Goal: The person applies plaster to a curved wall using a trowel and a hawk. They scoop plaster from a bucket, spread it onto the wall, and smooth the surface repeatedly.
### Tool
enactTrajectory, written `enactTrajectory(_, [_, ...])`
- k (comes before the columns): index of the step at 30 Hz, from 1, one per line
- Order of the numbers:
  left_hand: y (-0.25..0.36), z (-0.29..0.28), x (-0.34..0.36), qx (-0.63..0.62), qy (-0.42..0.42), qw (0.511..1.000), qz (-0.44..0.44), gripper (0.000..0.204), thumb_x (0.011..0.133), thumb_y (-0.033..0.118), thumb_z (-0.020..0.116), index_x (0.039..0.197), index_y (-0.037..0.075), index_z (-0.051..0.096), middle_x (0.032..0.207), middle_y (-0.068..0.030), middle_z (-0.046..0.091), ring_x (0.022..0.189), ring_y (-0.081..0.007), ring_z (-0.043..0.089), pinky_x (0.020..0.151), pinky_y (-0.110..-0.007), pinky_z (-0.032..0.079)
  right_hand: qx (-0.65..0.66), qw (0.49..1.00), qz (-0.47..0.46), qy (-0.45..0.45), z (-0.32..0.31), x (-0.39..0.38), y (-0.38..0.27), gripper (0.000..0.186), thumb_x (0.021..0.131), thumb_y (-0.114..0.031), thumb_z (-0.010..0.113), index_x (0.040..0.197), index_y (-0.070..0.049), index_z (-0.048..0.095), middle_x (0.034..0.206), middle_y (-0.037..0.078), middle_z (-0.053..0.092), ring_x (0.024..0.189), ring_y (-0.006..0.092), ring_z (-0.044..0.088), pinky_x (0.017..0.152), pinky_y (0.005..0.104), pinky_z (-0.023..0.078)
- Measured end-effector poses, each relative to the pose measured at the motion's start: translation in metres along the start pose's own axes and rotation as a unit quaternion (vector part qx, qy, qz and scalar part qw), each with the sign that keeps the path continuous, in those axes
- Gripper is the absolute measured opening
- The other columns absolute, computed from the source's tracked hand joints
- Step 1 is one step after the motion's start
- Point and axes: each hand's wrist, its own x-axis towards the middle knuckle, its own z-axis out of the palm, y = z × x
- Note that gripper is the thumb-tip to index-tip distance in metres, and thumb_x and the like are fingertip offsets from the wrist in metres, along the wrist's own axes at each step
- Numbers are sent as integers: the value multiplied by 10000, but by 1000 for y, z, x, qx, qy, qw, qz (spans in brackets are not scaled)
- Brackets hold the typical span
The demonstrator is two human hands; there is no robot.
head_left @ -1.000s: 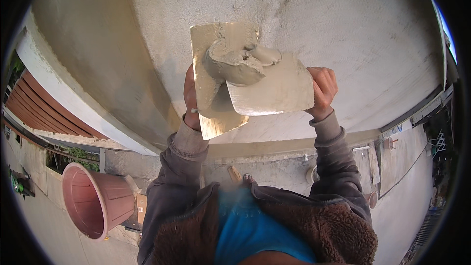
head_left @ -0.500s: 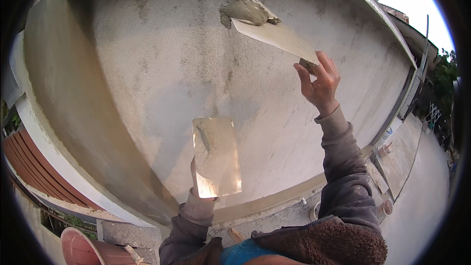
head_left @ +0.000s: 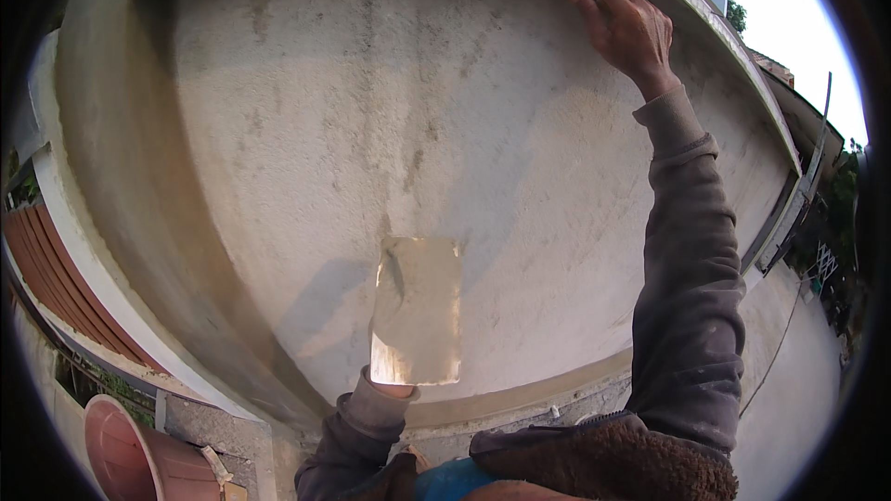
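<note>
My left hand (head_left: 393,390) grips a rectangular metal plastering tool (head_left: 416,306) from behind, its flat face smeared with pale residue and hiding most of the fingers. My right hand (head_left: 626,32) is raised high against the rough grey wall (head_left: 306,130) just under the overhanging edge (head_left: 705,14), fingers bent. What it holds is hidden at the dark top of the view; no trowel blade or mortar is visible there.
A smooth plastered strip (head_left: 139,176) borders the wall at left, beside reddish slats (head_left: 65,288). A large pink tub (head_left: 148,455) lies at lower left. Paved ground (head_left: 789,334) and a folded metal rack (head_left: 821,264) are at right; trees and sky show beyond.
My view has tilted up the wall. The two tools have separated; my right hand has risen, and its mortar-laden trowel is no longer visible. My left hand has moved lower in view.
</note>
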Motion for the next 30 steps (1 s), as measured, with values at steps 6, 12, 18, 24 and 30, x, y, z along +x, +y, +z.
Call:
enactTrajectory(6, [7,10,-3,26,35,999,33,371,1081,284,426,1381,75,489,1257,-81,619,1038,-158,677,815,-268,617,-22,998,26,-56,-22,11,-9,282,925,-378,700,1055,-129,721,869,40,716,705,230,706,582,356,541])
enactTrajectory(12, [6,3,5,-21,4,1000,4,355,1080,275,429,1378,93,496,1273,-75,610,1057,-169,674,822,-266,614,-23,999,5,28,-45,10,-3,220,912,-380,710,1015,-186,699,782,-20,657,613,152,646,478,308,457])
enactTrajectory(18, [7,-4,5,-62,20,998,-6,367,1077,294,434,1384,103,497,1287,-82,604,1072,-193,676,840,-290,619,64,996,17,59,-36,-24,-18,167,881,-309,751,958,-165,718,792,-47,662,632,112,657,534,270,506])
enactTrajectory(24, [8,-8,-7,-102,23,995,-6,389,1076,293,431,1407,95,479,1327,-119,587,1112,-236,667,867,-334,624,-18,1000,-9,15,4,-6,-25,224,886,-383,727,973,-177,725,820,-20,681,676,160,677,542,324,499])
enactTrajectory(30, [11,-17,-12,-110,12,994,-1,393,1082,284,404,1417,90,469,1337,-128,580,1128,-244,661,870,-344,625,5,999,5,50,26,21,-48,253,891,-424,716,954,-179,716,790,-3,674,661,200,678,528,366,495])
